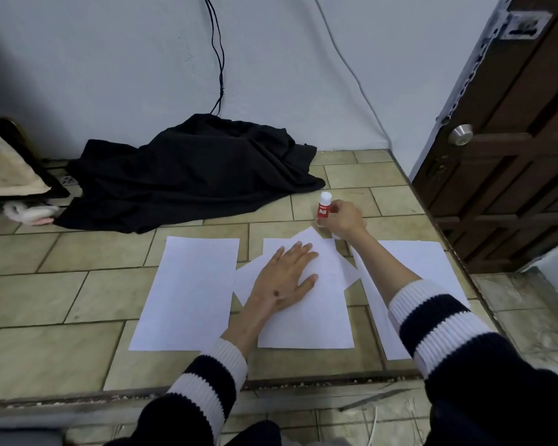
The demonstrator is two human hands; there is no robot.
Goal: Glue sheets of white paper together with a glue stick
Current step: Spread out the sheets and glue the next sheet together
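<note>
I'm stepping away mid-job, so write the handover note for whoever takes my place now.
Left hand: flat, fingers straight, pressing the middle stack of sheets, where a tilted sheet lies across a straight one.
Right hand: grips the glue stick, upright, cap on, on the tiled floor just beyond the stack.
Left sheet and right sheet lie single, apart from the stack.
Done: middle sheets appear joined; the bond can't be confirmed.
Left: glue on the two outer sheets.

We see soft, even, rather dim indoor light, faint shadows under our forearms, no glare on the paper sheets (187, 294), slight overall softness, wide-angle bending at the door (509, 149) and frame edges.
</note>
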